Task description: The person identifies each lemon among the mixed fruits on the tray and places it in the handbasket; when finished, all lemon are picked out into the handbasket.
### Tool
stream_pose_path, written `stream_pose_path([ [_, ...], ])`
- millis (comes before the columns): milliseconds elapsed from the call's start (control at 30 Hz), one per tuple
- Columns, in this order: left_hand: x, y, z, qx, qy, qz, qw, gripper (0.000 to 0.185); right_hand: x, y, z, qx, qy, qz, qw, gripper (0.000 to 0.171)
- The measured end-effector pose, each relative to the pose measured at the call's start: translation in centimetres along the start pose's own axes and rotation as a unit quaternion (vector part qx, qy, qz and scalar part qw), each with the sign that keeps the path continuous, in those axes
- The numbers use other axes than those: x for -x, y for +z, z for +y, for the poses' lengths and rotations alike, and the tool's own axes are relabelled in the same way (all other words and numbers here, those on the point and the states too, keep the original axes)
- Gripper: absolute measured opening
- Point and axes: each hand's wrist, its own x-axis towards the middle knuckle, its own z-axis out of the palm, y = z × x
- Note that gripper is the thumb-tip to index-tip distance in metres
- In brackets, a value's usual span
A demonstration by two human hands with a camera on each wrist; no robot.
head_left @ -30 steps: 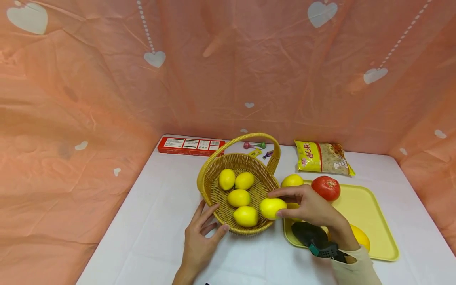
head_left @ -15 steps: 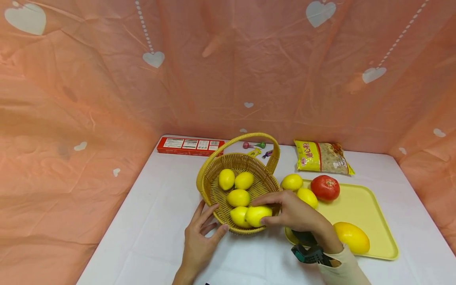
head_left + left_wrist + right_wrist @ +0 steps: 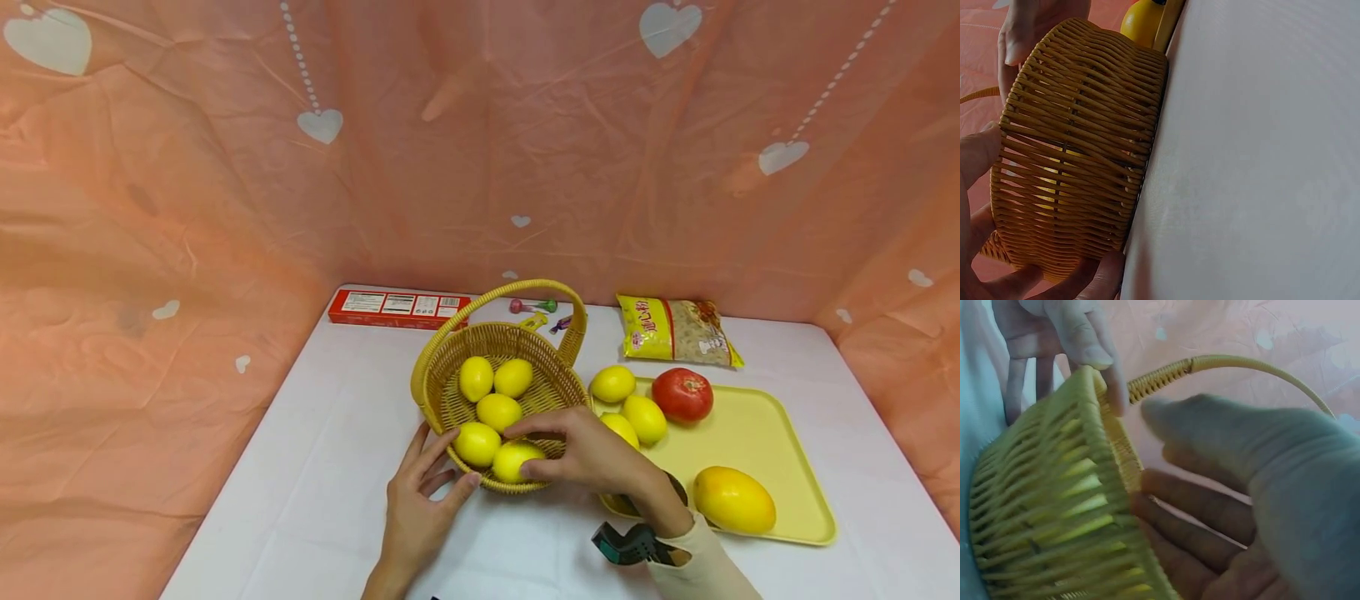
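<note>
My left hand grips the near-left rim of a yellow wicker basket, thumb at the rim and fingertips against its side in the left wrist view. Several lemons lie inside. Reaching over the basket's near-right rim, my right hand has its fingers loosely spread. Its thumb overlaps the nearest lemon, which rests beside another lemon at the near side. In the right wrist view, no fruit shows in the gap between thumb and fingers.
To the right, a yellow tray bears a tomato, a mango and more lemons. A dark fruit there is mostly behind the right wrist. Farther back are a red box, small candies and a bag of pasta.
My right hand has carried a lemon left from the basket's right rim, set it down among the others and loosened its fingers. One lemon there has shifted left. The left hand stays put.
</note>
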Motion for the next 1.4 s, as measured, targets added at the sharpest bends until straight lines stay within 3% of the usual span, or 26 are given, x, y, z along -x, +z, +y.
stream_pose_path([
  [300,0.1,0.1,-0.2,-0.001,0.005,0.001,1.0000,0.058,2.5,-3.3,1.7,-0.134,0.020,0.054,0.989,0.041],
  [433,0.1,0.0,-0.1,0.006,-0.004,0.000,1.0000,0.059,4.5,-5.1,3.0,-0.160,0.008,0.095,0.983,0.041],
  [533,0.1,0.0,-0.1,0.006,-0.004,0.000,1.0000,0.059,5.9,-6.0,3.8,-0.155,0.022,0.125,0.980,0.041],
  [767,0.0,0.0,-0.1,0.004,-0.001,0.001,1.0000,0.060,9.2,-7.2,5.5,-0.090,0.094,0.181,0.975,0.038],
  [967,0.1,0.0,0.1,0.002,0.002,0.004,1.0000,0.060,11.3,-8.0,6.3,-0.016,0.121,0.215,0.969,0.038],
  [1233,0.1,0.1,0.1,0.001,0.006,0.007,1.0000,0.061,12.4,-8.2,6.7,0.049,0.166,0.214,0.961,0.044],
  [1400,0.1,0.1,0.1,0.001,0.005,0.007,1.0000,0.062,11.8,-7.9,6.9,0.123,0.187,0.205,0.953,0.050],
])
